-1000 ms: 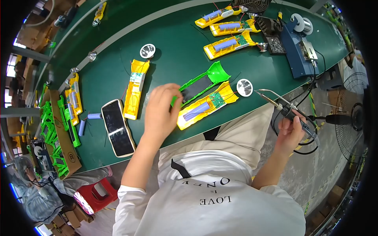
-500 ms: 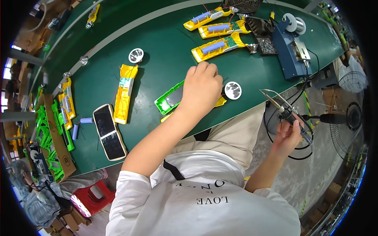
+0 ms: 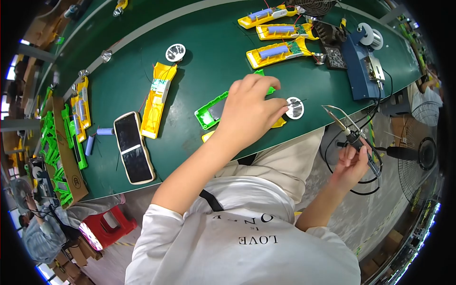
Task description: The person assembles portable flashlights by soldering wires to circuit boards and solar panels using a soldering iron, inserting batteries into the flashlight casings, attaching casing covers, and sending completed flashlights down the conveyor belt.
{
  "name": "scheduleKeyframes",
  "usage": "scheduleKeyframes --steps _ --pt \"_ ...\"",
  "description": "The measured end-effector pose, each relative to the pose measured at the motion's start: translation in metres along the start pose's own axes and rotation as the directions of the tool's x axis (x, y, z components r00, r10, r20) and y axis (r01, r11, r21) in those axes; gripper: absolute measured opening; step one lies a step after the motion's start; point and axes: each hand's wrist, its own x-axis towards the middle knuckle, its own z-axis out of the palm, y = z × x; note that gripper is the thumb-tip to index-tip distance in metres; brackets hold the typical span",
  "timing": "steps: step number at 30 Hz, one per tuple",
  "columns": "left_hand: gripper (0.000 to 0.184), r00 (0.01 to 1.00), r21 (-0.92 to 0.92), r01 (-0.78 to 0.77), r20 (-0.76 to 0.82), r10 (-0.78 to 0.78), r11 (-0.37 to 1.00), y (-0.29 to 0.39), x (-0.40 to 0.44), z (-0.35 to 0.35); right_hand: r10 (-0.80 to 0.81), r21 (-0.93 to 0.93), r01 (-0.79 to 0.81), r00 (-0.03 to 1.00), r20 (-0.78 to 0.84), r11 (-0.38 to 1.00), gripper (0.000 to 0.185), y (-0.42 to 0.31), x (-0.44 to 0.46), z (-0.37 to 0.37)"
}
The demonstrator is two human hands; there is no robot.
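Note:
My left hand [image 3: 251, 107] is over a green flashlight casing half [image 3: 205, 118], hiding much of it. Its fingertips pinch what looks like a thin dark wire beside a round lamp reflector [image 3: 296, 112]. Under the hand, parts of a yellow casing [image 3: 279, 123] stick out. My right hand [image 3: 350, 164] grips a soldering iron [image 3: 355, 139] off the table's front edge, its tip pointing up and left towards the reflector.
Yellow casings with blue batteries [image 3: 274, 52] lie at the back, near a blue solder-wire stand [image 3: 358, 71]. To the left are a yellow casing [image 3: 153, 107], a phone [image 3: 130, 151], loose batteries [image 3: 89, 146] and a box of green casings [image 3: 73, 175]. A fan [image 3: 420, 147] stands right.
My left hand has shifted right from above the casings, its fingertips now beside the reflector. The view has moved slightly. My right hand keeps hold of the soldering iron.

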Motion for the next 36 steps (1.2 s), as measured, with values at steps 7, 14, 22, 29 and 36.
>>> scheduleKeyframes --steps 7,14,22,29,36 --pt "0.011 0.921 -0.319 0.302 -0.143 -0.361 0.898 -0.01 -0.047 -0.015 -0.022 0.03 0.02 0.995 0.1 0.999 0.025 0.003 0.001 -0.001" --pt "0.011 0.791 -0.41 0.443 -0.241 -0.563 0.798 -0.015 -0.068 -0.028 0.017 -0.007 -0.016 0.973 0.228 1.0 0.025 0.005 -0.01 0.023" --pt "0.014 0.819 -0.466 0.338 -0.282 -0.499 0.818 -0.028 -0.085 -0.033 0.047 -0.02 -0.043 0.951 0.305 0.999 0.022 0.011 -0.022 0.052" --pt "0.009 0.648 -0.704 0.524 -0.036 -0.761 0.48 -0.021 -0.087 -0.043 0.073 -0.097 -0.03 0.875 0.479 0.995 0.022 0.011 -0.013 0.081" --pt "0.004 0.619 -0.349 0.706 -0.122 -0.776 0.617 -0.023 -0.084 -0.052 0.182 -0.208 -0.073 0.802 0.569 0.975 0.026 0.02 0.004 0.11"
